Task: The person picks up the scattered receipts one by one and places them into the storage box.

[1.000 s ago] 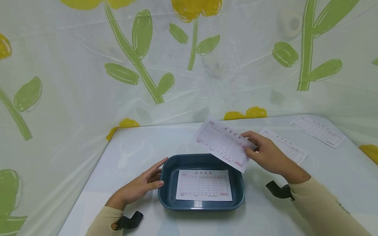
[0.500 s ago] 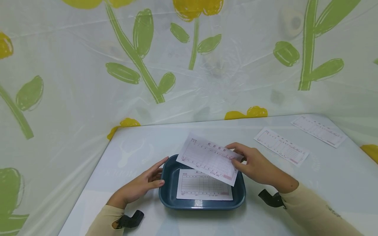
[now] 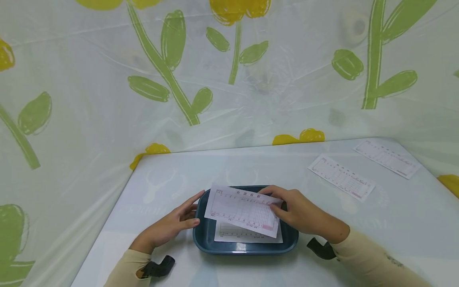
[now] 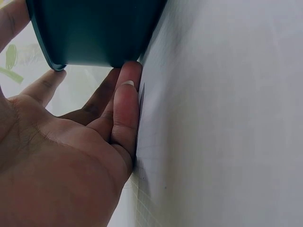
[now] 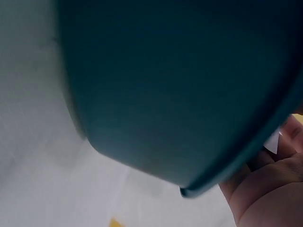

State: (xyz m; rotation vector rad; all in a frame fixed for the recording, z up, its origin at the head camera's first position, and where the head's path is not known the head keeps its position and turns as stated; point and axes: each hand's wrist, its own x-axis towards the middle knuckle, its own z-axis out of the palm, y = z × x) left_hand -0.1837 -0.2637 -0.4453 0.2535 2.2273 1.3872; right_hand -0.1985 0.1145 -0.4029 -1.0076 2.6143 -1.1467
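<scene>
A dark blue-green plastic tray (image 3: 247,250) stands on the table in the head view, with a printed receipt slip (image 3: 229,235) lying flat inside. My right hand (image 3: 299,211) pinches a second receipt slip (image 3: 238,209) by its right end, tilted over the tray and overlapping the first one. At the tray's left side my left hand (image 3: 168,227) rests its extended fingers and thumb against the rim. The left wrist view shows those fingers (image 4: 127,104) touching the tray wall (image 4: 94,33). In the right wrist view the tray's outer wall (image 5: 170,94) hides most of the right hand (image 5: 274,189).
Two more receipt slips, a nearer one (image 3: 342,177) and a farther one (image 3: 387,158), lie on the table's right side. A white sheet with printed flowers (image 3: 287,79) hangs behind the table (image 3: 161,175).
My right hand has moved left and down with the receipt slip, bringing it from above the tray's right corner to over the tray's middle. The left hand has stayed at the rim.
</scene>
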